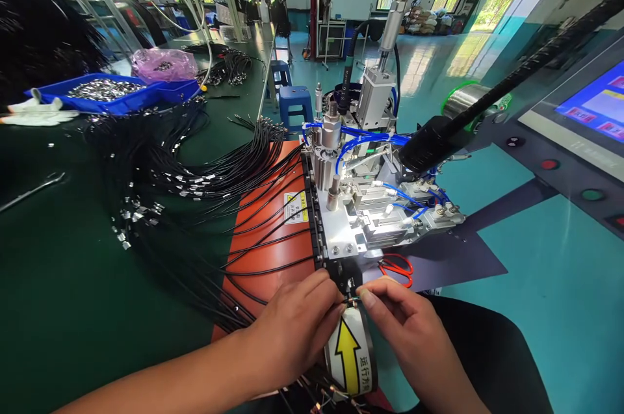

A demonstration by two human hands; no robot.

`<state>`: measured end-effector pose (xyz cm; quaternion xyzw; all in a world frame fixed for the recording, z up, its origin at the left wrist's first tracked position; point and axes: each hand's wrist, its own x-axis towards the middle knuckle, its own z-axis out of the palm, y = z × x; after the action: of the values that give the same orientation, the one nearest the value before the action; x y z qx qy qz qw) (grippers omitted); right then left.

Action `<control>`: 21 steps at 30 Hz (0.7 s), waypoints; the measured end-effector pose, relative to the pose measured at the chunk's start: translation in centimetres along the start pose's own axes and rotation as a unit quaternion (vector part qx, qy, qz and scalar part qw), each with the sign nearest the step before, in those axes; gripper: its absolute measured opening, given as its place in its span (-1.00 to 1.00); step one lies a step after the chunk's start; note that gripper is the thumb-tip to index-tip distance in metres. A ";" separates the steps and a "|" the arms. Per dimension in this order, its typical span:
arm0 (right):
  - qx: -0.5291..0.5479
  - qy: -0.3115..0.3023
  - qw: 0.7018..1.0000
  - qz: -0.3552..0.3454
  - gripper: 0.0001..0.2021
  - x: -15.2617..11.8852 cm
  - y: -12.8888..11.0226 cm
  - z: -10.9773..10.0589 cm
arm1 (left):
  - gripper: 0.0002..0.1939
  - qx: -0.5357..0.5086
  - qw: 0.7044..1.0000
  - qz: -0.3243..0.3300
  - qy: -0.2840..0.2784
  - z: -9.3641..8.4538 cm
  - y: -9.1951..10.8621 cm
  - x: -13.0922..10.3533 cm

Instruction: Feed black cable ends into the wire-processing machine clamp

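Observation:
My left hand (305, 316) is closed in a pinch on a thin black cable, just above a white plate with a yellow arrow (347, 352). Facing it, my right hand (409, 329) pinches the cable's thin wire ends (355, 301) between thumb and forefinger. The fingertips nearly meet, and the exact tip is too small to make out. Just beyond them stands a metal machine (370, 206) with cylinders and blue air tubes. Several black cables (273, 266) lie across its orange cover (273, 232), their ends held along the machine's edge.
Bundles of black cables with metal ends (195, 183) spread over the green table (63, 310). A blue tray (146, 99) of small metal parts sits farther back. Red-handled scissors (397, 269) lie beside the machine. At right are a black flexible lamp arm (487, 102) and a control panel (580, 160).

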<state>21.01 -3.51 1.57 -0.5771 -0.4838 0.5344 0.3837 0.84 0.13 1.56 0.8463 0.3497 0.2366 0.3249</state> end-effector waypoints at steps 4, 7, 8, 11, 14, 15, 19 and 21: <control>-0.014 0.000 1.000 -0.005 -0.71 0.3 -0.1 0.1 | -0.86 0.003 1.000 -0.003 -0.004 0.0 0.0 0.0; -0.008 -0.007 1.000 -0.005 -0.69 0.4 -0.1 0.1 | -0.86 0.001 1.000 -0.005 -0.005 -0.2 0.2 0.0; -0.006 -0.011 1.000 -0.003 -0.69 0.5 -0.1 0.0 | -0.85 0.000 1.000 -0.005 -0.004 -0.2 0.3 0.1; -0.006 -0.020 1.000 0.007 -0.69 0.5 -0.2 -0.1 | -0.84 -0.003 1.000 -0.003 -0.006 -0.3 0.4 0.1; -0.002 -0.026 1.000 0.012 -0.68 0.6 -0.1 -0.1 | -0.83 0.000 1.000 -0.001 -0.008 -0.3 0.4 0.1; 0.001 -0.027 1.000 0.013 -0.67 0.6 -0.1 -0.1 | -0.83 0.002 1.000 -0.001 -0.007 -0.3 0.4 0.1; -0.004 -0.025 1.000 0.010 -0.68 0.8 0.0 0.0 | -0.83 0.007 1.000 -0.005 -0.009 -0.3 0.4 0.0; -0.008 -0.023 1.000 0.006 -0.68 0.9 -0.1 0.1 | -0.84 0.009 1.000 -0.008 -0.009 -0.2 0.3 0.0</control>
<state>20.91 -2.61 1.39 -0.5710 -0.4931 0.5459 0.3644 0.87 0.07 1.98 0.8483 0.3558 0.2232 0.3225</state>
